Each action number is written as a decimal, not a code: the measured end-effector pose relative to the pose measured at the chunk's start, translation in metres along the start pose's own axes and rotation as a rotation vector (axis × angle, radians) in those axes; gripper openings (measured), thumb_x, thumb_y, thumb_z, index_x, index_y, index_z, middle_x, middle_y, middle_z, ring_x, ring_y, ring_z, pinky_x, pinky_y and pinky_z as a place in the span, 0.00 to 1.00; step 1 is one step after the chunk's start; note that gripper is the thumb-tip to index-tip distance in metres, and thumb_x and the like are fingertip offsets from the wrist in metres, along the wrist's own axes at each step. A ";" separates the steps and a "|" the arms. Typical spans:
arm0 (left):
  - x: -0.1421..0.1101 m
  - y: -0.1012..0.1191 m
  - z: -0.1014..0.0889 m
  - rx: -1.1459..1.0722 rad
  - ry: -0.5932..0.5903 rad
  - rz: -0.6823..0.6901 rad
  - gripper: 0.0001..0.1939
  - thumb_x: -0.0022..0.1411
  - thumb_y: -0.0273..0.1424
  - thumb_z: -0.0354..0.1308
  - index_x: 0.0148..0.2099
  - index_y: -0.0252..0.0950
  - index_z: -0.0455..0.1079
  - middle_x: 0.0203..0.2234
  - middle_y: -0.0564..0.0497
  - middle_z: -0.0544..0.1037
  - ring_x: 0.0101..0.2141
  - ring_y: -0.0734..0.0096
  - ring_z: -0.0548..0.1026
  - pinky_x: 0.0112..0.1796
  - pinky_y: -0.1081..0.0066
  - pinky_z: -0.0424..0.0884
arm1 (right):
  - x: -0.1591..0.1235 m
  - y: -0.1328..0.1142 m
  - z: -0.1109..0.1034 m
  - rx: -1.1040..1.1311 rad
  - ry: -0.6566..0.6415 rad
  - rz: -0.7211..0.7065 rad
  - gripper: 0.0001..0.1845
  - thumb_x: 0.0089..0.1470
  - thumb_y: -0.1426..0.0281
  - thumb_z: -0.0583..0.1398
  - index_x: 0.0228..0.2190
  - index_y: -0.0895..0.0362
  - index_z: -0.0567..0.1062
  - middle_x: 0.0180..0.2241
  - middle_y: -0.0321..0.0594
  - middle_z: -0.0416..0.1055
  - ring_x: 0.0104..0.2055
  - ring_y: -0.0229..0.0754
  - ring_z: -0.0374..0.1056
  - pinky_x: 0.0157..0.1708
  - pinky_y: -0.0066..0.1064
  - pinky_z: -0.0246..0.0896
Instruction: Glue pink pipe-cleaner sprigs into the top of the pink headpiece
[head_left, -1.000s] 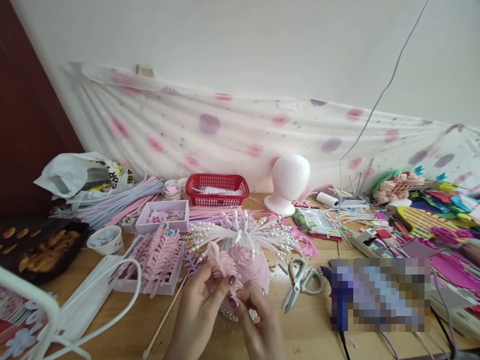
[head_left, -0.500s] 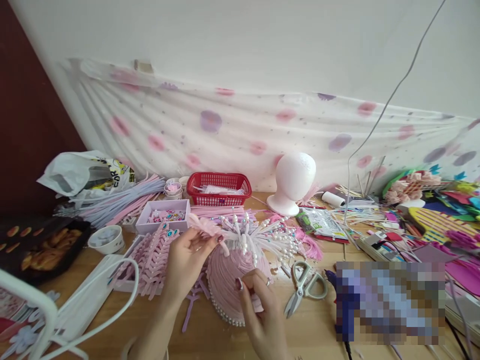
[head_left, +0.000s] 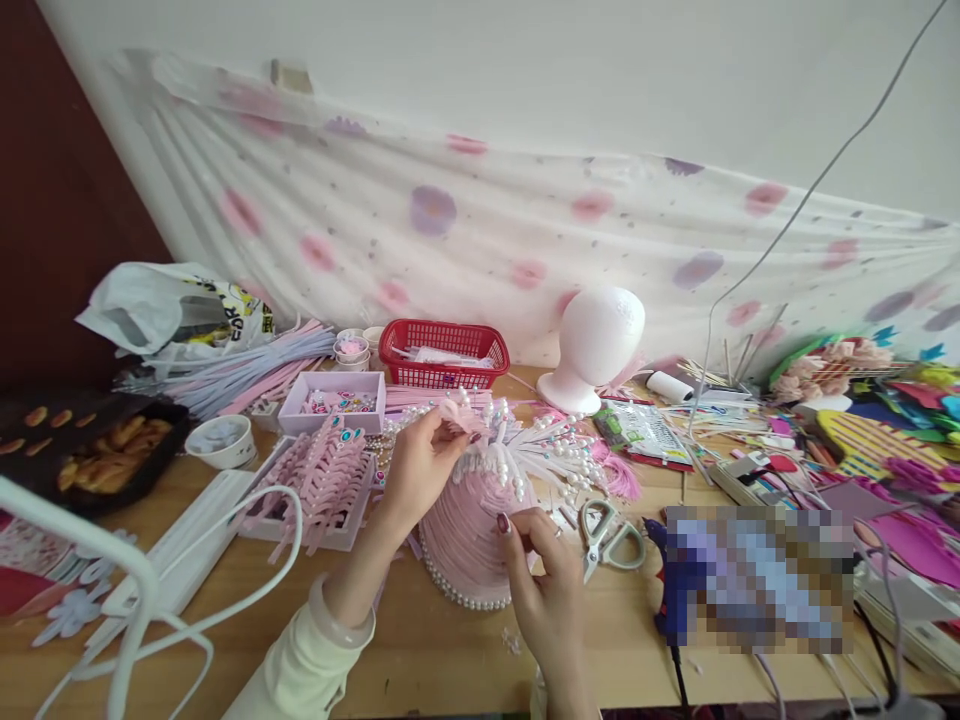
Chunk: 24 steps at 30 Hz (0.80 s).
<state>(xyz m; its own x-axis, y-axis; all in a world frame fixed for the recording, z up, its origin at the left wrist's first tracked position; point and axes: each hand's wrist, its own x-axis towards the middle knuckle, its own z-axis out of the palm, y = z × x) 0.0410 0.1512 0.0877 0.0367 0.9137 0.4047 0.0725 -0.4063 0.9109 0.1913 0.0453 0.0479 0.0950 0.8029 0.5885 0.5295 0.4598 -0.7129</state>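
Note:
My left hand (head_left: 424,465) is closed on a soft pink petal-like piece (head_left: 459,415), held at the upper left of a pink pleated dome (head_left: 465,530). A row of white pearls (head_left: 457,597) edges the dome's base. White strands tipped with pearl beads (head_left: 551,450) fan out from its top. At the dome's right side, my right hand (head_left: 551,575) has thumb and forefinger pinched together. Whatever is between them, if anything, is too small to make out. Grey-handled scissors (head_left: 611,540) lie just right of that hand.
Left of the dome, a tray of pink beaded strips (head_left: 322,490) and a lilac box of gems (head_left: 334,403) stand together. Behind are a red basket (head_left: 444,355) and a white foam head (head_left: 600,345). A blue glue gun (head_left: 670,590) lies right; a white cable (head_left: 277,580) loops left.
The view has shifted. My left hand has carried the pink piece rightward, nearer the dome's beaded top. My right hand stays pinched beside the dome, slightly farther right.

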 end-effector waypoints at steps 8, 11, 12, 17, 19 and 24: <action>-0.015 0.027 -0.022 -0.185 -0.077 -0.216 0.09 0.55 0.32 0.64 0.39 0.34 0.71 0.36 0.46 0.83 0.38 0.62 0.81 0.39 0.67 0.75 | 0.017 -0.014 0.008 0.208 -0.050 0.355 0.19 0.60 0.55 0.59 0.42 0.56 0.78 0.24 0.37 0.71 0.22 0.37 0.64 0.20 0.27 0.59; -0.020 0.032 -0.027 -0.266 -0.134 -0.242 0.13 0.54 0.33 0.66 0.40 0.34 0.72 0.37 0.45 0.83 0.39 0.61 0.81 0.42 0.65 0.75 | 0.021 -0.023 0.017 0.441 -0.152 0.509 0.24 0.55 0.48 0.61 0.38 0.56 0.79 0.18 0.34 0.66 0.17 0.35 0.58 0.14 0.26 0.54; -0.021 0.033 -0.029 -0.281 -0.159 -0.248 0.13 0.53 0.33 0.66 0.40 0.34 0.72 0.37 0.45 0.83 0.39 0.61 0.80 0.43 0.64 0.75 | 0.021 -0.026 0.019 0.509 -0.167 0.557 0.25 0.52 0.47 0.62 0.36 0.56 0.79 0.18 0.34 0.67 0.16 0.34 0.57 0.13 0.26 0.53; -0.029 0.033 -0.037 -0.353 -0.273 -0.266 0.15 0.54 0.31 0.65 0.43 0.36 0.68 0.40 0.46 0.82 0.43 0.62 0.80 0.47 0.63 0.74 | 0.018 -0.032 0.026 0.728 -0.149 0.711 0.22 0.44 0.50 0.69 0.28 0.56 0.79 0.22 0.34 0.70 0.14 0.29 0.56 0.10 0.23 0.50; -0.033 0.033 -0.039 -0.378 -0.332 -0.298 0.18 0.53 0.29 0.65 0.46 0.37 0.66 0.40 0.47 0.82 0.41 0.62 0.81 0.44 0.64 0.75 | 0.016 -0.033 0.027 0.757 -0.129 0.729 0.21 0.42 0.51 0.70 0.27 0.57 0.79 0.22 0.34 0.70 0.14 0.29 0.55 0.10 0.22 0.51; -0.038 0.031 -0.042 -0.364 -0.355 -0.367 0.19 0.54 0.28 0.63 0.46 0.38 0.60 0.35 0.49 0.82 0.35 0.64 0.82 0.36 0.68 0.75 | 0.017 -0.033 0.026 0.782 -0.139 0.755 0.19 0.41 0.55 0.71 0.30 0.57 0.82 0.22 0.35 0.73 0.15 0.29 0.56 0.11 0.21 0.53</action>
<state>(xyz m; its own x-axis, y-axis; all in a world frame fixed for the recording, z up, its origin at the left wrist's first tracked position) -0.0004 0.1044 0.1039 0.4067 0.9112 0.0659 -0.1984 0.0177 0.9800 0.1528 0.0533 0.0714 0.0483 0.9922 -0.1149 -0.3107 -0.0944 -0.9458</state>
